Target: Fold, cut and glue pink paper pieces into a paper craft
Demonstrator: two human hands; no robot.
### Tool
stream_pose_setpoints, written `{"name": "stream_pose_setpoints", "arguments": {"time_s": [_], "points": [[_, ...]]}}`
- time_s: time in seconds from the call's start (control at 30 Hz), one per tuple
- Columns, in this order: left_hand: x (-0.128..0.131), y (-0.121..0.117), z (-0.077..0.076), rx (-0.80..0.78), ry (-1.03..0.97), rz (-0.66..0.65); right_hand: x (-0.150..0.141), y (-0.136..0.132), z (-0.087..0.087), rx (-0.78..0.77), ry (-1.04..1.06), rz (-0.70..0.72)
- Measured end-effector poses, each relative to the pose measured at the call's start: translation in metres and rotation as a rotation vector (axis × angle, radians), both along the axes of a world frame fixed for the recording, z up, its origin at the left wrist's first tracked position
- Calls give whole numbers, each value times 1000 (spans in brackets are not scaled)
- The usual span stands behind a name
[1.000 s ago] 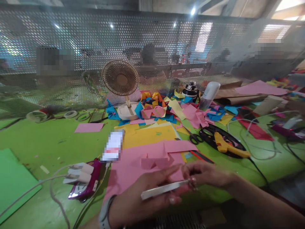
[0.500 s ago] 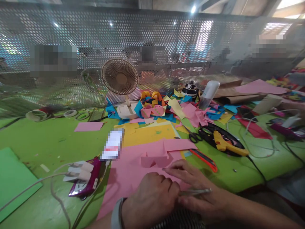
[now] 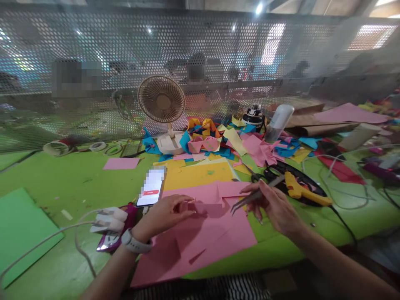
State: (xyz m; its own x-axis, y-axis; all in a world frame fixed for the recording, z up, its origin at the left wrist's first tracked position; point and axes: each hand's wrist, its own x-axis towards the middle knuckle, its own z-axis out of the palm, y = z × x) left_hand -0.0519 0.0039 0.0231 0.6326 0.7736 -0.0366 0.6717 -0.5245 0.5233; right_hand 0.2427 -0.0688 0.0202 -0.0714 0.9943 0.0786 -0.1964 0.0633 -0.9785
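My right hand point(image 3: 276, 206) is closed round a pair of metal tweezers point(image 3: 250, 198). Their bent tips point left and down over a large pink sheet point(image 3: 215, 239). My left hand point(image 3: 170, 214), with a pale watch on its wrist, reaches to the left end of a folded pink paper piece point(image 3: 208, 209). Thumb and forefinger are apart on either side of that end; firm contact is not clear. A pink strip point(image 3: 234, 189) runs right from the folded piece, towards my right fingers. Under the large sheet's far edge lies yellow paper point(image 3: 200, 176).
A phone point(image 3: 152, 189) and a purple power strip point(image 3: 106, 241) with white plugs are at left. Scissors point(image 3: 256, 177) and a yellow glue gun point(image 3: 304, 191) on a black tray are at right. Behind stand a fan point(image 3: 161, 100) and a heap of folded coloured paper point(image 3: 206, 139).
My hands were together at the front edge, handling the tweezers. They have separated: the left moved forward to the folded pink paper, the right forward and right with the tweezers, now covering the orange-red cutter.
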Motion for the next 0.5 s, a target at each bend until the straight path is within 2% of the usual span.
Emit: {"name": "stream_pose_setpoints", "arguments": {"time_s": [0.07,0.13,0.27,0.5], "points": [[3,3,-8,-132,-55,-41,-5,7,-2,-19,64,42],[6,3,-12,-191,-113,-48,-10,12,-3,-33,86,56],[10,-1,-12,-238,-182,-14,-18,24,-2,-10,-7,18],[11,-8,-24,-273,-159,40,-28,54,-1,183,-202,-103]]}}
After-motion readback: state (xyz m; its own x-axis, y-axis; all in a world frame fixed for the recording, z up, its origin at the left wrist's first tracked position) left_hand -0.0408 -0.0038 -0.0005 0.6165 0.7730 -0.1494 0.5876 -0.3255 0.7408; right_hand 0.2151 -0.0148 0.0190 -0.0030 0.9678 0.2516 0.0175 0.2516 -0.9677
